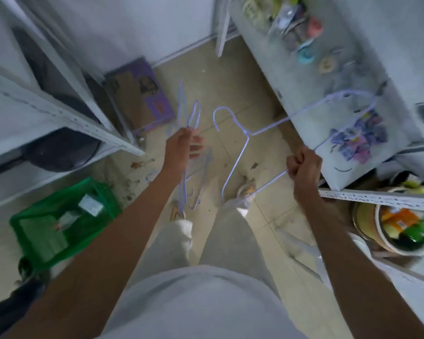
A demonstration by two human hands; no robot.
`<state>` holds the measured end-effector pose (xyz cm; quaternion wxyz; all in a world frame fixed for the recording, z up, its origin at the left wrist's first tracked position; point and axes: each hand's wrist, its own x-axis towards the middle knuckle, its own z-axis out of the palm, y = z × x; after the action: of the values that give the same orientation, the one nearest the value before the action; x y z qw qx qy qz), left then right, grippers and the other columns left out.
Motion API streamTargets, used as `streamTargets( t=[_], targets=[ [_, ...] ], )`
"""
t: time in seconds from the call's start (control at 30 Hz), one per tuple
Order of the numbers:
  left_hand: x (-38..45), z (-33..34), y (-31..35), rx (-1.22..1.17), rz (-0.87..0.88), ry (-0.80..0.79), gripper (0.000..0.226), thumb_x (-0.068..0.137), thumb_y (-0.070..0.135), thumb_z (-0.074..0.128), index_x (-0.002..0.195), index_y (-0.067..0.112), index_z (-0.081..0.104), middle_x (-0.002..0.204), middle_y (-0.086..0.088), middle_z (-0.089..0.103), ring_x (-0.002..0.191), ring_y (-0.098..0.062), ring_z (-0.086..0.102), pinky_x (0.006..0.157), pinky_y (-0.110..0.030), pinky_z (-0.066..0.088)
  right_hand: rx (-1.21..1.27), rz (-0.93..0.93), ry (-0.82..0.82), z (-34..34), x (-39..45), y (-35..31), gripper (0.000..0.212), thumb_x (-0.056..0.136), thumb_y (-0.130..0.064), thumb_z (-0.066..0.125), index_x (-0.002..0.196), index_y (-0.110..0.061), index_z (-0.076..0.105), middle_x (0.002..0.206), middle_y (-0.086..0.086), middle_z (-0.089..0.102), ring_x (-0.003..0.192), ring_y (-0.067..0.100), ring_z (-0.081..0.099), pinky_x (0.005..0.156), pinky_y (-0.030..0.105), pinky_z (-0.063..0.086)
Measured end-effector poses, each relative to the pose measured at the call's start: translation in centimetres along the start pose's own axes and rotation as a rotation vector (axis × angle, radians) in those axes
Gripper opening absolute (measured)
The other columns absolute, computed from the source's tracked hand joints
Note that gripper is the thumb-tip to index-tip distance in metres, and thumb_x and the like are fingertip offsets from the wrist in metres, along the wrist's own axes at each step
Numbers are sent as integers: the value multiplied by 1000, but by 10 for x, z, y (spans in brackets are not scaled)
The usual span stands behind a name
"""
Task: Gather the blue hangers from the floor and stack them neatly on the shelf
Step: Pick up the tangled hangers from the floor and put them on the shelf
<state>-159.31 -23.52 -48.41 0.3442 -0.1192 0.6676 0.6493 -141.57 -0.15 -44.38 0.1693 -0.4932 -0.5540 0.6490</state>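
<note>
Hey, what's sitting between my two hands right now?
In the head view, between the left hand and right hand hangs the hooked end of the blue hanger the right hand grips; behind it is tiled floor.

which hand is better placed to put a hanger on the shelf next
Probably the right. The right hand grips a single hanger whose far end already reaches over the shelf on that side. The left hand holds a bunch of hangers over the floor, away from that shelf.
</note>
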Motion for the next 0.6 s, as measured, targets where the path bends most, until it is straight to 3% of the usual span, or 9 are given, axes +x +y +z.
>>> streamTargets(
  t=[0.13, 0.23, 0.43, 0.6],
  targets=[
    [-44, 11, 21, -83, -77, -206, 36, 111, 29, 41, 126, 4, 61, 110, -20, 73, 75, -15, 78, 67, -27, 61, 270, 240, 92, -9, -66, 10, 33, 92, -15, 38, 72, -27, 15, 62, -4, 8, 52, 13, 10, 41, 23, 5],
    [-69, 16, 29, -78, -116, -280, 33, 110, 31, 43, 120, 9, 66, 113, -18, 75, 86, -21, 78, 75, -31, 60, 401, 307, 133, 0, -105, 18, 33, 93, -17, 39, 72, -27, 16, 58, -6, 11, 53, 14, 7, 38, 23, 6],
    [-81, 19, 39, -109, -204, -379, 33, 109, 31, 41, 117, 9, 65, 98, -16, 80, 80, -24, 79, 69, -30, 62, 483, 122, 146, 26, -141, 7, 35, 89, -12, 40, 61, -26, 24, 53, -6, 15, 46, 13, 12, 36, 17, 12],
    [-77, 22, 52, -154, -250, -360, 29, 109, 30, 44, 114, 9, 64, 96, -14, 80, 81, -26, 76, 66, -29, 60, 218, -98, -15, 24, -143, -42, 38, 92, -6, 37, 63, -20, 18, 53, -5, 13, 51, 13, 11, 47, 22, 10]
  ],
)
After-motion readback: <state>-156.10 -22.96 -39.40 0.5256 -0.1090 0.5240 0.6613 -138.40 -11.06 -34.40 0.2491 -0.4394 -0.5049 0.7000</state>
